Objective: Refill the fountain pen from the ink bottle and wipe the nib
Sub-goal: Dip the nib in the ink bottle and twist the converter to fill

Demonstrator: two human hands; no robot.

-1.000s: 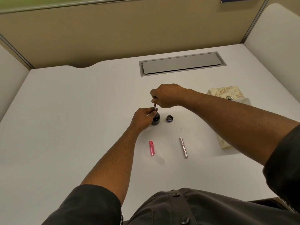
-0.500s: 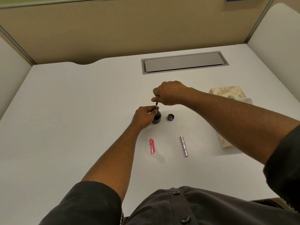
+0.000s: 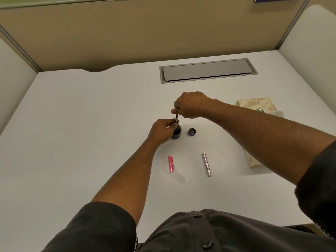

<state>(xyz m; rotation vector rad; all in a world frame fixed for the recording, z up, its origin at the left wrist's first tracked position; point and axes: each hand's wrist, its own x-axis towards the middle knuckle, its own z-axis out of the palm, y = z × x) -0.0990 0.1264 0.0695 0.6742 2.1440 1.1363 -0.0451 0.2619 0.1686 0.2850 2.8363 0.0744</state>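
While the left hand is gripping the ink bottle, the right hand is pinching the pen section upright, nib down in it.
Directly above the bottle, its long axis is standing vertical; bottle cap just right of the bottle, tissue box farther right.

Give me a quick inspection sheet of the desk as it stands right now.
Surface: white desk, closed grey hatch at the back.
Job's things: ink bottle open, its cap beside it; pen part upright in the bottle mouth; pink cap and patterned barrel lying nearer; tissue box on the right.
Clutter: nothing seen.
Hands: left hand grips the bottle; right hand pinches the pen part.
Cables: nothing seen.
Surroundings: tan partition walls.
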